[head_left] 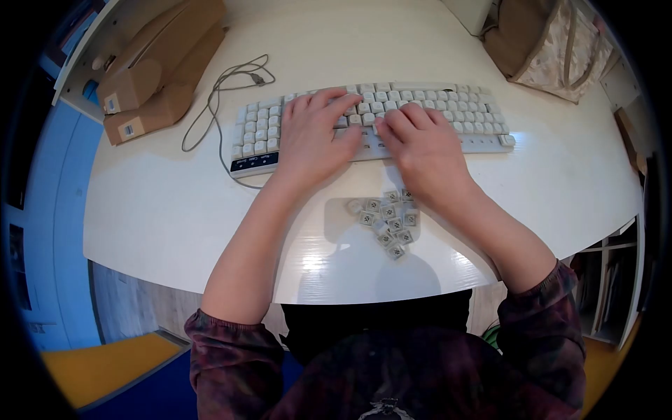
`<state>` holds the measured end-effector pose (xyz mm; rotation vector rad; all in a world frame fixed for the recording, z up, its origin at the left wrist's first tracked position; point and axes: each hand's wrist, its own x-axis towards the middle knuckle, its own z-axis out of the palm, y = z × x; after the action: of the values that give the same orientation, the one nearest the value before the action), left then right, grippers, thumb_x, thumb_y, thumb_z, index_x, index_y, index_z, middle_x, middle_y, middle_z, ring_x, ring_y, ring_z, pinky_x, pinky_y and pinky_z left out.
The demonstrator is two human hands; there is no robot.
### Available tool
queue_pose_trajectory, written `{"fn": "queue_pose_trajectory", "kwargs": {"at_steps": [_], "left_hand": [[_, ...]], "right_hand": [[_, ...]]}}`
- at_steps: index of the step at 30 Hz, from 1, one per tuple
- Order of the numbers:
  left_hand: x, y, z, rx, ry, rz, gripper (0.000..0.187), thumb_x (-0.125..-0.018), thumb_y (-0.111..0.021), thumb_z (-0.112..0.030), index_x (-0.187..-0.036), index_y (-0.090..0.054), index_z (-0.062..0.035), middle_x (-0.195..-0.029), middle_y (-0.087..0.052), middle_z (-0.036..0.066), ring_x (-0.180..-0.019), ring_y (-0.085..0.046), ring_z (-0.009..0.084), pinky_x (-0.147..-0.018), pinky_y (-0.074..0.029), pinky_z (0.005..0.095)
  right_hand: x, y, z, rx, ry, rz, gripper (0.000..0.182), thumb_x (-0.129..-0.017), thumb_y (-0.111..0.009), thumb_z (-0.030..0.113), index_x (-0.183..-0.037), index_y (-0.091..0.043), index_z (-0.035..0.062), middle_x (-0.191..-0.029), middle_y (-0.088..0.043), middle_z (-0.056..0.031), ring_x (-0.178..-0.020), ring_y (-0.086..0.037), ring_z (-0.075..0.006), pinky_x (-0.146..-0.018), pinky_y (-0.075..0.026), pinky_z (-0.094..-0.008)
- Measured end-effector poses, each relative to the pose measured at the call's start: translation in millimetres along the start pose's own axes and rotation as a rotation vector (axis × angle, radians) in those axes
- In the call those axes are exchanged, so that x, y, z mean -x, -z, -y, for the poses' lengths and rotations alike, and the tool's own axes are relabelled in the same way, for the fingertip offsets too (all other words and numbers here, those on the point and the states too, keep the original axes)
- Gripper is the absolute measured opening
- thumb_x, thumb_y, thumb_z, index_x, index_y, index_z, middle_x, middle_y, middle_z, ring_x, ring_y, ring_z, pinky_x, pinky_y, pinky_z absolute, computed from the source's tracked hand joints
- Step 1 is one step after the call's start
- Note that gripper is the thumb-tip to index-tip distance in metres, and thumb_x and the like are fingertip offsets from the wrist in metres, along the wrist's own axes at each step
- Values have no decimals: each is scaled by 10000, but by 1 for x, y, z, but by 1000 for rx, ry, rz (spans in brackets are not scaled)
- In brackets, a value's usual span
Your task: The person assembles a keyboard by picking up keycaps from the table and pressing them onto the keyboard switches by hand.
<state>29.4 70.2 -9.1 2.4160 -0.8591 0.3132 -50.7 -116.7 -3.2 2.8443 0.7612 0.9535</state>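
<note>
A beige keyboard [448,112] lies across the white table [161,210]. My left hand [313,133] rests flat on its left-middle keys, fingers spread. My right hand [423,150] presses on the keys beside it, fingers curled down; what the fingertips grip is hidden. A pile of several loose keycaps [388,218], lying upside down, sits on the table just in front of the keyboard, under my right wrist.
The keyboard's cable [224,87] loops to the left. Two cardboard boxes [150,77] stand at the far left. A patterned bag [553,42] sits at the far right. The table's front edge curves near my body.
</note>
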Motion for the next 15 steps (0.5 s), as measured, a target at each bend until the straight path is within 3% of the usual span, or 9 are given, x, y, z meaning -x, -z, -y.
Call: {"fn": "queue_pose_trajectory", "kwargs": {"at_steps": [3, 9, 15], "left_hand": [[-2, 0, -2, -20, 2, 8, 423, -851, -651, -303, -1255, -659, -177, -1354, -558, 53, -1276, -459, 284, -1131, -278, 411], [0, 0, -3, -31, -15, -6, 447, -837, -665, -336, -1249, -657, -161, -1333, -570, 63, -1266, -459, 291, -1138, -262, 435], [1, -1, -2, -18, -29, -26, 459, -828, -677, -356, -1240, -659, -156, -1316, -577, 70, -1254, -460, 295, -1142, -256, 441]], "right_hand": [[1, 1, 1, -27, -32, 4, 315, -793, -634, 92, -1087, -674, -13, -986, -602, -67, -976, -567, -240, -824, -467, -367], [6, -11, -16, -472, -279, -77, 197, -821, -690, 145, -1003, -745, 92, -925, -613, -44, -909, -581, -240, -765, -458, -385], [2, -25, -15, -540, -336, -143, 170, -789, -734, 133, -955, -755, 98, -899, -609, -46, -876, -591, -247, -747, -450, -390]]}}
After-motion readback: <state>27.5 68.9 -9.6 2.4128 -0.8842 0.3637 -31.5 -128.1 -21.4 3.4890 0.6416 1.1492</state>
